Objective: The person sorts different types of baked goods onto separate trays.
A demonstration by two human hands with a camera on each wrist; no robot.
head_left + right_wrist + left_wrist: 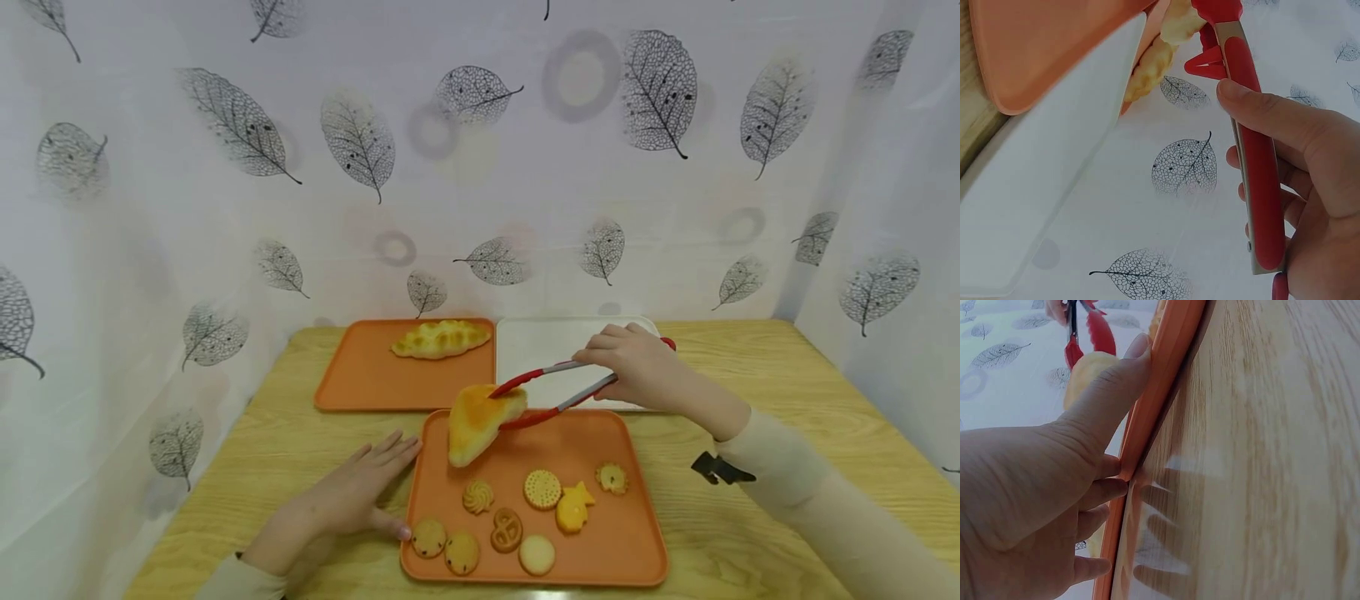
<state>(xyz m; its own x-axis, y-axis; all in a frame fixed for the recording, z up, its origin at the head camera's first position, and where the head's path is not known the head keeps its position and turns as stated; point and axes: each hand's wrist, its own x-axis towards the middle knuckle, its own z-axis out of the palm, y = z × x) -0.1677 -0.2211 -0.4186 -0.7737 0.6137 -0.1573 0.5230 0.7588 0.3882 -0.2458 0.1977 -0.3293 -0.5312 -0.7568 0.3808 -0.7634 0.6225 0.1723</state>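
My right hand (637, 367) grips red-and-silver tongs (588, 390), with the thumb along the handle in the right wrist view. Between the tong tips is a golden, roughly triangular bread (474, 421), held over the back left part of the near orange tray (600, 558). My left hand (352, 492) is at that tray's left side, its fingers extended and the thumb touching the rim, as the left wrist view shows. Several cookies lie on this tray, among them a pretzel-shaped one (506, 531), a yellow pineapple-shaped one (575, 508) and a pale round one (537, 555).
Behind the near tray, a second orange tray (360, 375) carries a long ridged bread (441, 340). A white tray (532, 346) adjoins it on the right, partly behind the tongs and my right hand. The wooden table (787, 400) meets a leaf-patterned curtain (480, 183) at its back and sides.
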